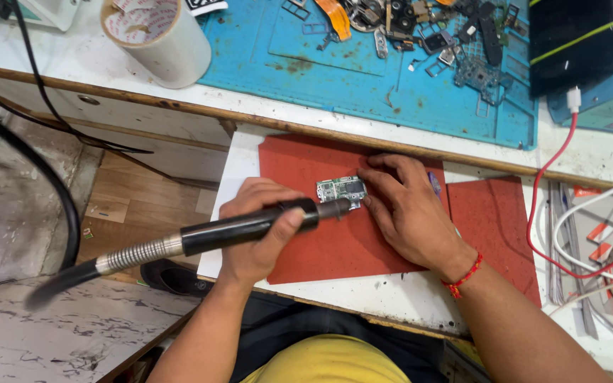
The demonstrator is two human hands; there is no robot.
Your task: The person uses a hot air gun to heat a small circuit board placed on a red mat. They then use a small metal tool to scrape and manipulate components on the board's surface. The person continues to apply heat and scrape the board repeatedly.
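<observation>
While the white table (391, 294) carries everything, the largest thing on its near part is the red mat (321, 245), flat and a little soft, so it probably keeps small parts from sliding. On this mat, near its far edge, lies the small green circuit board (340, 190). Next in size is the black hot-air handpiece (250, 228) with a metal spring sleeve and a thick hose going to the left. The left hand (257, 234) is closed fully around its black grip, and the nozzle points right, almost touching the board. It looks stiff and rather light, but the metal tip is likely hot, so the black grip seems the only good place to hold it. The right hand (406, 209) lies mostly open and flat, its fingertips pressing the right edge of the board. This board seems thin, light and fragile; I judge it is best held by the bare edges, not by the components.
</observation>
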